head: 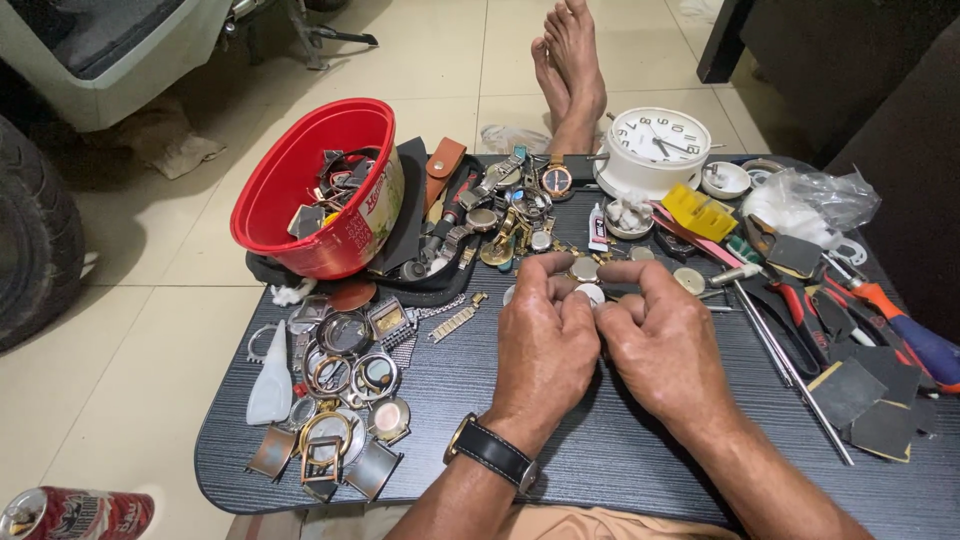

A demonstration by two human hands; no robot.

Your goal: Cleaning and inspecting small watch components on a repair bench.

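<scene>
The left hand (545, 335) and right hand (660, 345) meet knuckle to knuckle over the dark table (600, 450). Both are closed, and their fingertips pinch a small round watch part (590, 293) between them. A black-strapped wristwatch (490, 452) sits on the left wrist. Just beyond the fingertips lies a cluster of watches (500, 215). Farther off past the left hand stands a red bowl (300, 180) of parts, and empty watch cases (345, 385) lie to that hand's outer side. Beyond the right hand stands a white clock (655, 145); pliers and screwdrivers (850, 310) lie to its outer side.
</scene>
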